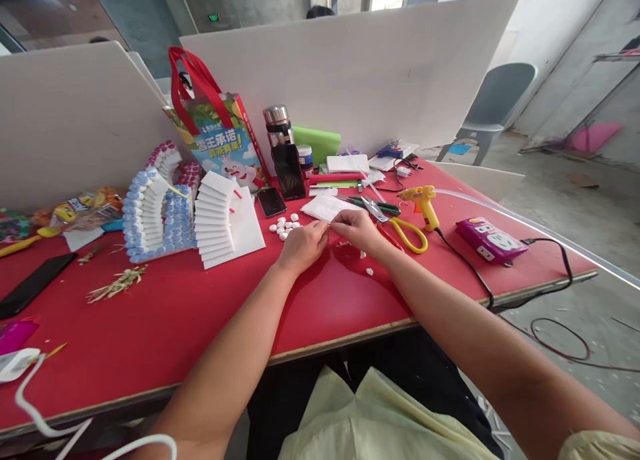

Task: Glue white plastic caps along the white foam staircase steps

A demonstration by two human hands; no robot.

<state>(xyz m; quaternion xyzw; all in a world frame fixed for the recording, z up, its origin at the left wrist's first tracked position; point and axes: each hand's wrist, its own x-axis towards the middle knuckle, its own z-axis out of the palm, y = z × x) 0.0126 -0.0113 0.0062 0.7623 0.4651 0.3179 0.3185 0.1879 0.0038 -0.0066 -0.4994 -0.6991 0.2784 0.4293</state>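
The fingertips of the left hand point(304, 248) and right hand point(359, 228) are pinched close together just above the bench point(330, 300), nearly meeting; whatever they may have between them is too small and covered to tell. Just left of the left hand lies a cluster of small white pieces point(289, 225), loose on the red surface, while 1 white scrap point(369, 271) rests below the right wrist. Directly beyond the fingers is a flat white sheet point(320, 207). To the right are yellow-handled scissors point(424, 243), a yellow glue gun point(426, 205) and, near the bench's right end, a purple power strip point(487, 240). Farther left, past the pieces, a white stepped model point(214, 223) stands on a white board point(250, 237), beside a blue-and-white model point(145, 213). Behind these are a red-handled bag point(220, 143) and a steel-capped bottle point(277, 115).
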